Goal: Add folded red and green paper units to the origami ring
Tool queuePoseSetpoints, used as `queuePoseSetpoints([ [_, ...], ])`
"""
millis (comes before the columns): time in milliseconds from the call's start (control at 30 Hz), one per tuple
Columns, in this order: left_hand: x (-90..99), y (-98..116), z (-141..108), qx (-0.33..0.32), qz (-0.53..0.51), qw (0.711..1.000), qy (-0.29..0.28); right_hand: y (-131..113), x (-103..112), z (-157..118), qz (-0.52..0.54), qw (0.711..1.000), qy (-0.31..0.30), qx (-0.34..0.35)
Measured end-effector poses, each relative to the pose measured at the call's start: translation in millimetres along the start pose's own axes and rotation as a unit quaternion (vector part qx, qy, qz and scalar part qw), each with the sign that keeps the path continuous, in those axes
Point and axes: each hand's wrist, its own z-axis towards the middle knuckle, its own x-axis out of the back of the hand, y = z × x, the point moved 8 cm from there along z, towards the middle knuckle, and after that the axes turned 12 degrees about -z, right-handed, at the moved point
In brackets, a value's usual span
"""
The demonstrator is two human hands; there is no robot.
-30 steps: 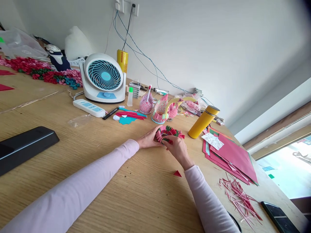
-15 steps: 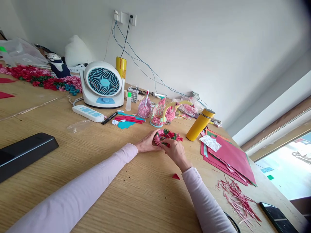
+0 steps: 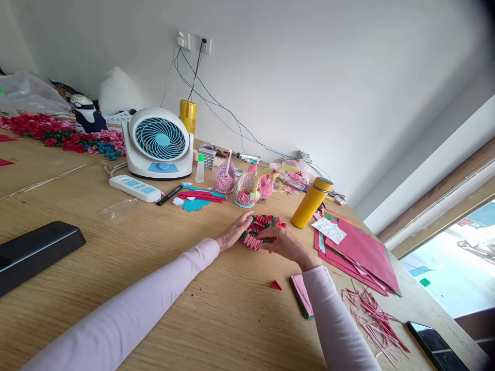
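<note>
Paper ring: red, pink and green folded-paper ring (image 3: 260, 231) lies on the wooden table (image 3: 154, 247), between both hands; near the yellow flask (image 3: 311, 203)
Left hand: left hand (image 3: 234, 232) rests flat against the ring's left side; fingers extended, loosely spread
Right hand: right hand (image 3: 288, 245) grips the ring's right rim; fingers curled narrow
Nearby: red paper triangle (image 3: 275, 285) just below the right wrist; folded-paper swans (image 3: 247, 180) behind the ring
</note>
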Motion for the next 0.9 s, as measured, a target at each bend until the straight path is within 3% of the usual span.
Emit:
queuePoseSetpoints([
  [267,-5.7,-6,-1,-0.069,0.043,0.996,0.026,7,-13,3,0.008,1.000,-0.012,0.000],
  [500,-6.7,-6,-2,-0.080,0.045,0.995,0.043,3,-8,1,-0.025,1.000,-0.013,-0.005],
  [700,-5.9,-2,-10,-0.053,0.048,0.995,0.069,-8,-7,-1,-0.011,1.000,-0.016,0.000],
  [900,5.8,4,-37,0.029,0.030,0.996,0.080,-26,-4,-4,0.114,0.992,-0.057,0.012],
])
